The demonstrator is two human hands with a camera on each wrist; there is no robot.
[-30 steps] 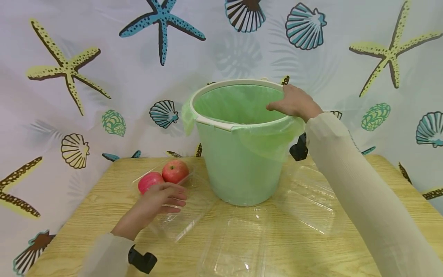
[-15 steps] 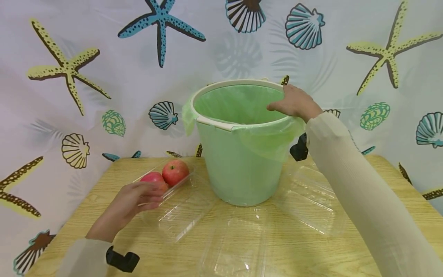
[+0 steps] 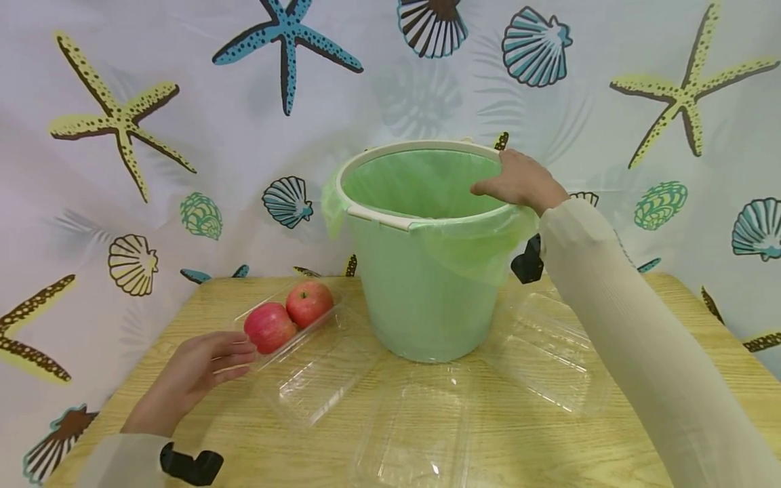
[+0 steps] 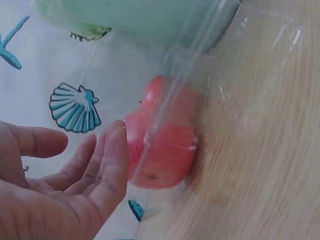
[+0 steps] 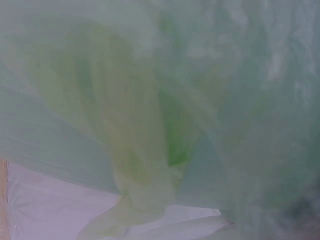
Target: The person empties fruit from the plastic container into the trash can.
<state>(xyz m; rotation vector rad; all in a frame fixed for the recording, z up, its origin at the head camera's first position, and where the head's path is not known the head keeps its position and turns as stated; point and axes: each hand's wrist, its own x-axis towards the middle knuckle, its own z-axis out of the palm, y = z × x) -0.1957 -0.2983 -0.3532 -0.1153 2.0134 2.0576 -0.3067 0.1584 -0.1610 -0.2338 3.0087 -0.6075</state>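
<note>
Two red apples, a nearer one [image 3: 268,327] and a farther one [image 3: 310,303], lie in a clear plastic tray [image 3: 305,334] at the left of the table. My left hand [image 3: 198,366] hovers by the tray's near end, fingers loosely extended and holding nothing. In the left wrist view its fingertips [image 4: 117,132] appear close beside the apples; whether they touch the tray, I cannot tell. At the centre stands a pale green bin [image 3: 427,291] lined with a green plastic bag [image 3: 482,247]. My right hand [image 3: 518,181] grips its right rim, thumb inside; the other fingers are mostly hidden.
More clear plastic trays lie around the bin: a left one [image 3: 323,386], a front one [image 3: 415,434] and a right one [image 3: 549,359]. Behind the wooden table [image 3: 506,440] hangs a white cloth [image 3: 378,88] printed with shells and starfish.
My left hand has drawn back to the left and slightly down, away from over the tray, uncovering the nearer apple. The right hand has stayed at the bin's rim.
</note>
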